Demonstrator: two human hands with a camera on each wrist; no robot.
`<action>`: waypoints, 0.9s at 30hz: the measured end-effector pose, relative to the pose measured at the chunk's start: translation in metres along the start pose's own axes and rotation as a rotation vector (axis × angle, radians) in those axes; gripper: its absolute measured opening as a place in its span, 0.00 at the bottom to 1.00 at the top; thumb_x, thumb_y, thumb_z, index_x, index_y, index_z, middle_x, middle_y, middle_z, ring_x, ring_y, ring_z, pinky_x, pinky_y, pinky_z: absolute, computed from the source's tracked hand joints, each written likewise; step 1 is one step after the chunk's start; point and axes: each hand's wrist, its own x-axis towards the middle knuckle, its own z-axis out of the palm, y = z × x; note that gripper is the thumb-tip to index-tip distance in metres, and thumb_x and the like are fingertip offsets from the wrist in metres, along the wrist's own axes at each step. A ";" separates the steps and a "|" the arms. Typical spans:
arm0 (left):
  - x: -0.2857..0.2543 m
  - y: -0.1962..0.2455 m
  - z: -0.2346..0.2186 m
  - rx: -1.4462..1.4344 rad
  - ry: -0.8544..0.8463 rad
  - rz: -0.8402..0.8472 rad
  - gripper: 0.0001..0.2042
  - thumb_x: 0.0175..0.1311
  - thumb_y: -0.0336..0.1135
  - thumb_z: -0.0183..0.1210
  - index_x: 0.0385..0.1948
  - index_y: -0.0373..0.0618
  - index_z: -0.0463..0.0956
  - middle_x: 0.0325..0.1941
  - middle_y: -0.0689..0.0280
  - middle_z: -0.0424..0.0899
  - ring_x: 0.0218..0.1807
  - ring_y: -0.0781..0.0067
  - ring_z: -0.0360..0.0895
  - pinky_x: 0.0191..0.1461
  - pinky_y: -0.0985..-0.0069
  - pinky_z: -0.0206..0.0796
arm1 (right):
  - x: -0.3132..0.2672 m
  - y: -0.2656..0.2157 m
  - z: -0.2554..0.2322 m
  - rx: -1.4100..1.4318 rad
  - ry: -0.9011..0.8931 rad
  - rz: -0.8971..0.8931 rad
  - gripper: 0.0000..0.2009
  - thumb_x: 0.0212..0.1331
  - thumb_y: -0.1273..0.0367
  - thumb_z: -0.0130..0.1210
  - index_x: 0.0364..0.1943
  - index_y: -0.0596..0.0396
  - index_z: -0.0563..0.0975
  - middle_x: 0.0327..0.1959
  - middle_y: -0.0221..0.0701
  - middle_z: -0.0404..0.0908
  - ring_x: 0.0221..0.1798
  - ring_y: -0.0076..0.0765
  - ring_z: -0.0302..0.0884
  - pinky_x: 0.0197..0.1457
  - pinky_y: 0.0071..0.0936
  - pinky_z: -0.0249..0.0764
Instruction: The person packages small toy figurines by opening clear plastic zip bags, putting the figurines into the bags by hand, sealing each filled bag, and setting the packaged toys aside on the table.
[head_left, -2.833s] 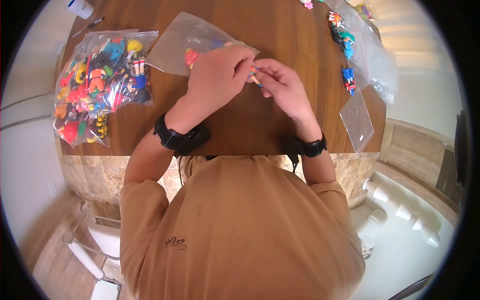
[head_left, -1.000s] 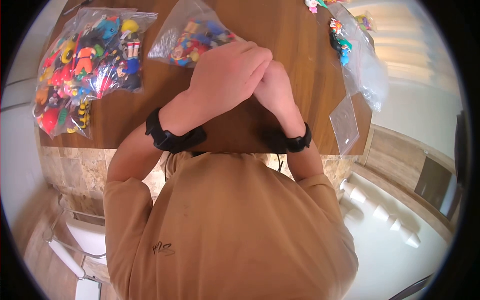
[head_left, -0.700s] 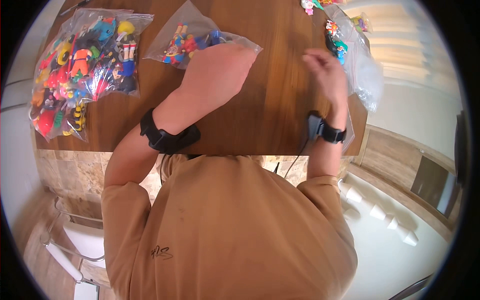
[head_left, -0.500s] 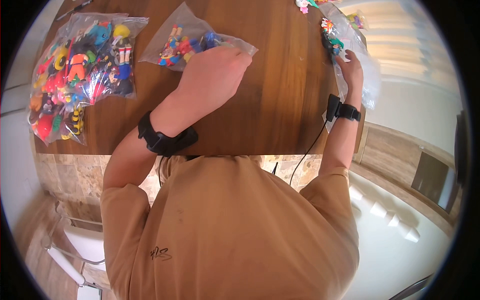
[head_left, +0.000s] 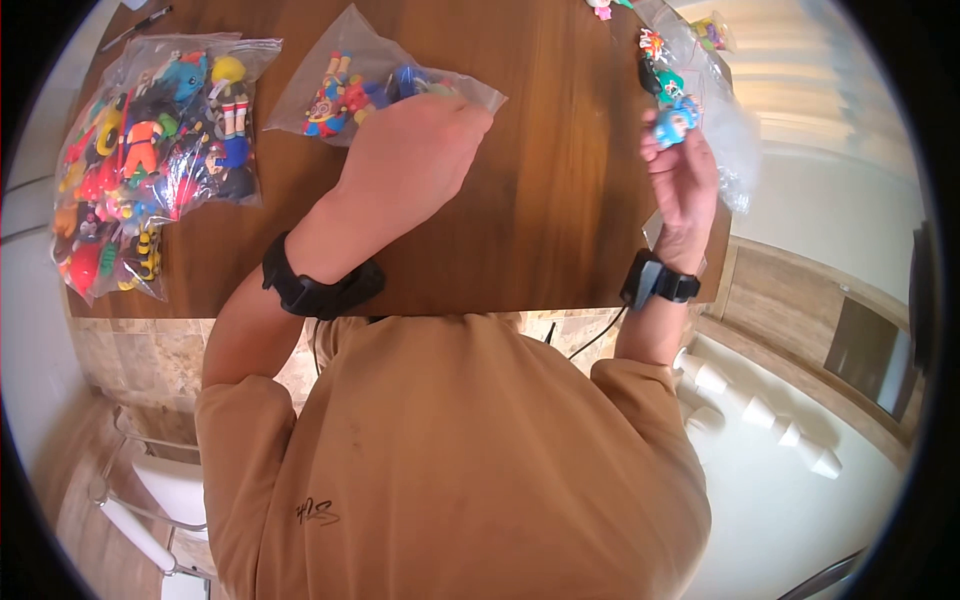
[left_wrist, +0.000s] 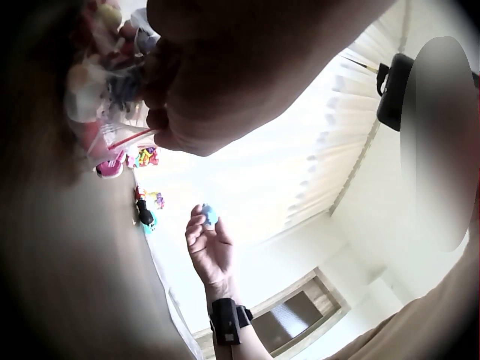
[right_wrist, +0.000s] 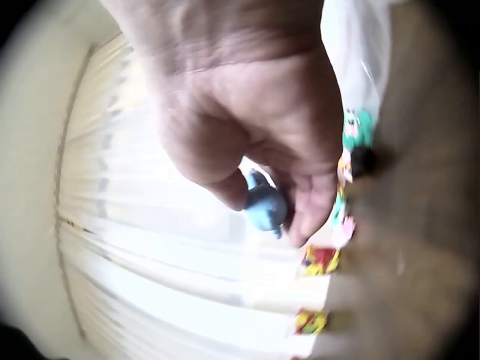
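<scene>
A small light-blue figure [head_left: 676, 122] is pinched between the thumb and fingers of the right hand [head_left: 684, 180], raised at the table's right side. In the right wrist view the blue figure [right_wrist: 265, 204] shows between thumb and fingertips. The left hand [head_left: 418, 140] grips the edge of a clear bag [head_left: 310, 88] with colourful figures in it; its fingertips are hidden in the head view. In the left wrist view the left hand [left_wrist: 217, 97] pinches the bag's red-lined edge [left_wrist: 133, 139]. A green-and-black figure [head_left: 664, 82] lies just beyond the right hand.
A large clear bag of many figures [head_left: 140, 150] lies at the table's left, with a pen [head_left: 136, 28] behind it. Along the right edge are a red-and-white figure [head_left: 652, 42], empty-looking clear bags [head_left: 738, 150] and a small packet [head_left: 712, 32]. Brown table [head_left: 560, 230] lies between.
The right hand has left the left hand, reached to the right edge and picked up the blue figure, now lifted slightly back. The left hand has stayed at the bag.
</scene>
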 end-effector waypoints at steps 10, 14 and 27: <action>0.009 0.002 -0.009 -0.508 0.126 -0.206 0.05 0.66 0.30 0.56 0.33 0.40 0.79 0.19 0.69 0.80 0.18 0.83 0.74 0.23 0.82 0.63 | -0.014 0.066 0.107 -0.193 -0.183 0.362 0.21 0.74 0.59 0.46 0.58 0.64 0.70 0.40 0.40 0.83 0.33 0.28 0.78 0.39 0.24 0.75; 0.010 -0.001 -0.011 -0.583 0.097 -0.215 0.06 0.67 0.30 0.56 0.34 0.39 0.80 0.18 0.70 0.79 0.18 0.85 0.74 0.21 0.84 0.62 | -0.007 0.076 0.109 -0.082 -0.224 0.359 0.18 0.75 0.59 0.45 0.53 0.62 0.73 0.38 0.39 0.83 0.32 0.26 0.77 0.37 0.22 0.74; 0.013 0.005 -0.015 -0.714 0.048 -0.253 0.07 0.68 0.31 0.56 0.36 0.37 0.80 0.22 0.69 0.80 0.20 0.85 0.75 0.23 0.84 0.64 | -0.004 0.071 0.115 -0.126 -0.191 0.320 0.21 0.73 0.63 0.49 0.62 0.61 0.71 0.37 0.31 0.79 0.31 0.22 0.73 0.32 0.20 0.70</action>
